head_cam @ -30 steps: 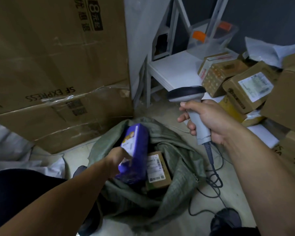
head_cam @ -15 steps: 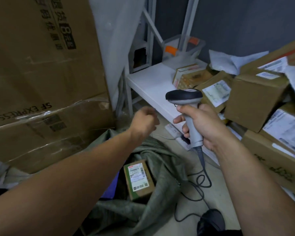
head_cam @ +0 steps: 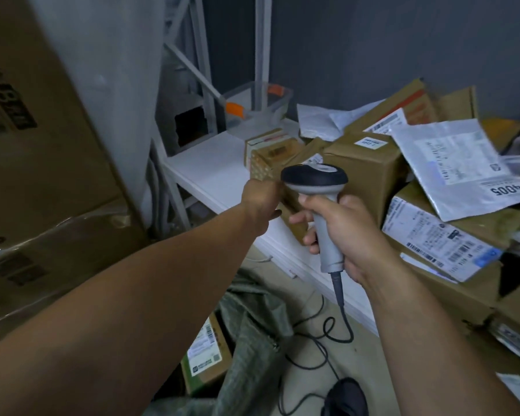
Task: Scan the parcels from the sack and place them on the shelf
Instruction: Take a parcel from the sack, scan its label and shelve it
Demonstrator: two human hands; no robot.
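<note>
My right hand (head_cam: 353, 235) grips the handle of a grey barcode scanner (head_cam: 314, 179), whose black head is level with the white shelf (head_cam: 210, 172). My left hand (head_cam: 260, 202) reaches over the shelf edge, its knuckles against the corner of a leaning brown parcel (head_cam: 294, 163). Its fingers curl away from me, so a hold is not visible. Below, the green woven sack (head_cam: 252, 334) lies open on the floor with a labelled brown parcel (head_cam: 206, 358) inside.
Several brown boxes (head_cam: 364, 166) and a grey mailer (head_cam: 451, 166) are piled on the shelf's right side. A clear plastic tub (head_cam: 258, 106) stands at the back. Large cardboard cartons (head_cam: 33, 151) wall the left. The scanner's cable (head_cam: 330, 334) loops over the floor.
My left hand let go of the purple parcel over the sack, then rose and reached to the shelf's parcels. The view swung up and right; my right hand kept holding the scanner.
</note>
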